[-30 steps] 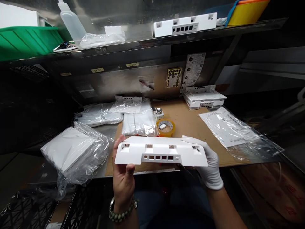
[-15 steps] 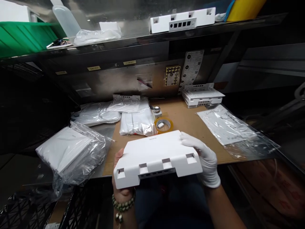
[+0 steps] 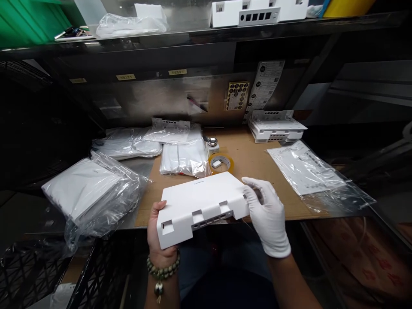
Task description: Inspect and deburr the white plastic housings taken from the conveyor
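Note:
A white plastic router housing [image 3: 196,193], with square recesses and a row of port openings along its near side, is held above the front edge of the bench. My bare left hand [image 3: 157,234] grips its left end, thumb on the top face. At the right end is my right hand [image 3: 267,219] in a white glove. Its fingers are bent and apart around the corner, with a dark gap between them, and the glove overlaps the edge. Whether it bears any weight is unclear. Behind the housing lies a roll of yellowish tape [image 3: 229,163] with a small white piece inside it.
Bagged white panels [image 3: 83,189] lie at the left, with more bagged parts [image 3: 183,159] behind. To the right are stacked housings [image 3: 277,126] and a bagged white panel [image 3: 305,167]. A metal shelf [image 3: 186,36] crosses above, carrying another housing [image 3: 257,15]. Black crates [image 3: 106,270] stand below left.
The housing has turned, its right end swinging away from me and its left end staying near. My right hand has shifted from gripping its right side to a looser pose at the corner.

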Tool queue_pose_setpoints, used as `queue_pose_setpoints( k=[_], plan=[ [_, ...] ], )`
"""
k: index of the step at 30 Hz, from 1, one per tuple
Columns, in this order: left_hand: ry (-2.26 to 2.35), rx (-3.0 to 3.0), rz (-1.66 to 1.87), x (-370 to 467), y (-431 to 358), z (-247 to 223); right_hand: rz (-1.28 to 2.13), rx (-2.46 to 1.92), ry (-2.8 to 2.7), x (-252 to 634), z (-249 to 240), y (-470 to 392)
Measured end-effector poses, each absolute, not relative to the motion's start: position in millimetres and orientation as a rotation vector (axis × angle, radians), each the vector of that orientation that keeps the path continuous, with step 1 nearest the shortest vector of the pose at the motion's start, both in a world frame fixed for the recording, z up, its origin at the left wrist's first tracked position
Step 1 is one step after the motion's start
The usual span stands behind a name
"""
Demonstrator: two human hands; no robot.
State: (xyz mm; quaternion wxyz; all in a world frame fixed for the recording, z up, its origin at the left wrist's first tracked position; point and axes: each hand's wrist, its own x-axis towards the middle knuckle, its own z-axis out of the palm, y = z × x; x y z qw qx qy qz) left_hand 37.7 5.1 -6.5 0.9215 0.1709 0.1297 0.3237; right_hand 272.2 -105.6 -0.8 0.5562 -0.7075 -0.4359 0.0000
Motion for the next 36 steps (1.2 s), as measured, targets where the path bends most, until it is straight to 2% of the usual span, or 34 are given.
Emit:
queue_pose_setpoints(
  k=[8, 16, 21, 36],
  plan=[
    [0.196, 0.204, 0.639, 38.0, 7.5, -12.5, 0.164, -1.552, -0.980, 273.5, -4.8, -109.4],
    [0.436, 0.123, 0.834, 61.4, -6.0, 17.3, 0.186, -1.618, -0.781, 277.9, -4.0, -109.8],
    [0.419, 0.201, 0.895, 65.9, -12.6, 31.7, 0.241, -1.645, -0.743, 275.7, -5.3, -108.6],
    [0.211, 0.453, 1.072, 51.2, -7.9, 1.0, 0.291, -1.482, -0.629, 277.8, -31.9, -122.3]
  ],
)
